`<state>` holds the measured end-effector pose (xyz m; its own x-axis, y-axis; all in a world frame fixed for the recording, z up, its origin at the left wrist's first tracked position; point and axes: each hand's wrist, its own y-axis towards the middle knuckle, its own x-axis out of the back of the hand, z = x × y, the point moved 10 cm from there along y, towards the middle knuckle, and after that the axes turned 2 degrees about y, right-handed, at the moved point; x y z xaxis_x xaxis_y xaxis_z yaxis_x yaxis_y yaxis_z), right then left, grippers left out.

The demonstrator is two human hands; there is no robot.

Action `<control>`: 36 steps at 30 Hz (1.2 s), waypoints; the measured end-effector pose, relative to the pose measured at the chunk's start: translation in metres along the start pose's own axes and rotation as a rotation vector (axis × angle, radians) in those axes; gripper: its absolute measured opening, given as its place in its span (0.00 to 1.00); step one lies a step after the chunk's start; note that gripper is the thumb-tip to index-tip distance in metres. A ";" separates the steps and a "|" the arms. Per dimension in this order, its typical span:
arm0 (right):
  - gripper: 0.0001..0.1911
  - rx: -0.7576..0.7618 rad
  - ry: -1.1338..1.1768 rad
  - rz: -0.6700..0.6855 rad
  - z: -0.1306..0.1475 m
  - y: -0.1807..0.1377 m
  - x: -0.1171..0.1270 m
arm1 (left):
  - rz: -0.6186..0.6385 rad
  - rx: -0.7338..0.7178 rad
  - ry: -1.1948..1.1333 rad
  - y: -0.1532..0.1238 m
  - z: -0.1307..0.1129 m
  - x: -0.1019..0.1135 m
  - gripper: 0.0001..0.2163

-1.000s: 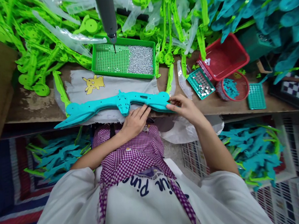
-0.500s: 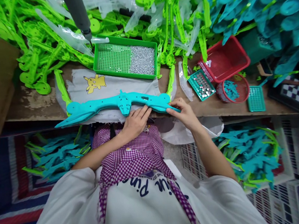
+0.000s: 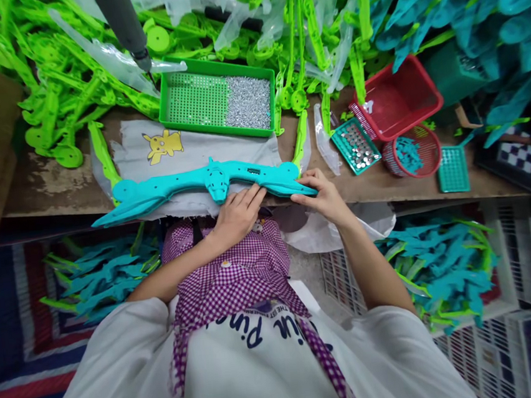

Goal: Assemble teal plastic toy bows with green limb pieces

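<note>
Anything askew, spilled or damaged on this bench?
Nothing spilled: the screws lie inside the green tray. The turquoise bow juts past the bench edge at its left tip; the right hand pinches its other end. The grey cloth beneath has a ragged edge.

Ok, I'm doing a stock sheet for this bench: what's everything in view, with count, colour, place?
toy bow: one, teal, on the cloth at bench front
cloth: one, grey, under the bow
screw tray: one, green, behind the cloth
screwdriver: one, grey, hanging by the tray's back-left corner
baskets: two, red, bench right
small trays: two, teal, beside the baskets
loose parts: many, green and teal, piled behind
left hand: one, flat on the bow's middle
right hand: one, pinching the bow's right end
</note>
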<state>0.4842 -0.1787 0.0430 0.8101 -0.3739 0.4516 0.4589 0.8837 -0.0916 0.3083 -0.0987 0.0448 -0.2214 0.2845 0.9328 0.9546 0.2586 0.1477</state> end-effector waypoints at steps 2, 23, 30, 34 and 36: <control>0.25 -0.010 0.026 0.028 -0.002 0.002 0.002 | -0.003 0.003 -0.012 0.000 0.000 0.002 0.21; 0.23 0.408 -0.792 -0.045 0.069 -0.024 -0.070 | -0.032 0.247 0.044 -0.035 0.102 0.101 0.21; 0.23 0.400 -0.779 -0.062 0.061 -0.020 -0.067 | 0.248 0.259 -0.088 -0.015 0.161 0.077 0.19; 0.23 0.378 -0.717 -0.082 0.059 -0.014 -0.061 | 0.240 0.220 -0.147 -0.005 0.161 0.071 0.19; 0.23 0.351 -0.682 -0.084 0.059 -0.014 -0.057 | 0.221 0.213 -0.153 -0.003 0.161 0.071 0.17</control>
<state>0.4100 -0.1531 0.0708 0.3209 -0.2883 0.9022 0.2743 0.9400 0.2028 0.2578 0.0690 0.0574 -0.0569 0.4865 0.8718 0.9233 0.3578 -0.1394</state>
